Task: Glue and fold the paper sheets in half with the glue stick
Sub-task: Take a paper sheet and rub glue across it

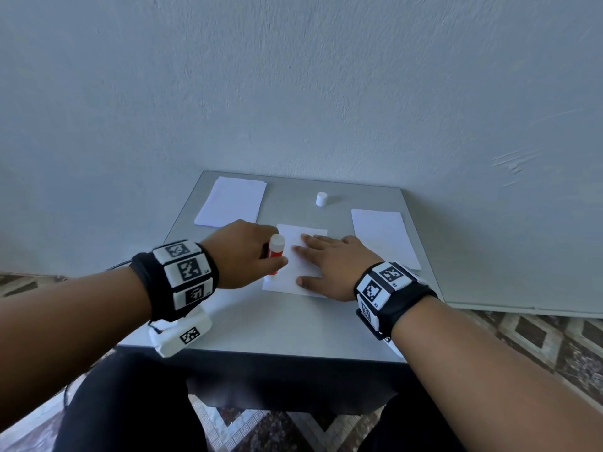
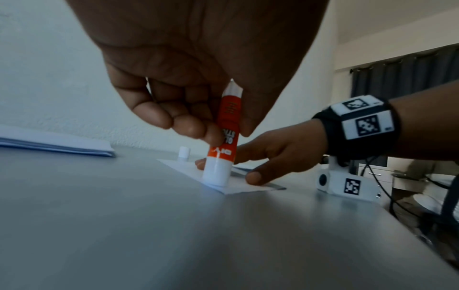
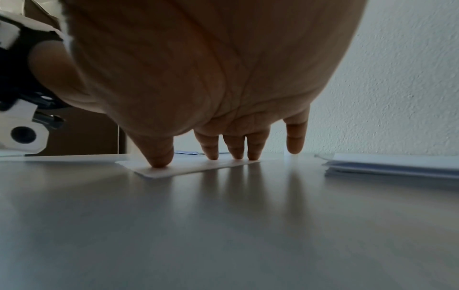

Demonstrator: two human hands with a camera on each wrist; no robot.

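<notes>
A white paper sheet (image 1: 293,275) lies flat in the middle of the grey table (image 1: 261,331). My left hand (image 1: 248,252) grips a red and white glue stick (image 1: 275,252), held nearly upright with its lower end on the sheet's left edge. In the left wrist view the glue stick (image 2: 223,141) is pinched between thumb and curled fingers, its tip on the sheet (image 2: 238,186). My right hand (image 1: 332,262) lies flat with spread straight fingers and holds the sheet down. The right wrist view shows its fingertips (image 3: 159,162) pressing the sheet (image 3: 174,170).
A stack of white sheets (image 1: 231,201) lies at the back left of the table, another stack (image 1: 385,236) at the right. The glue stick's white cap (image 1: 321,199) stands upright at the back centre. A wall rises just behind the table; patterned floor lies around it.
</notes>
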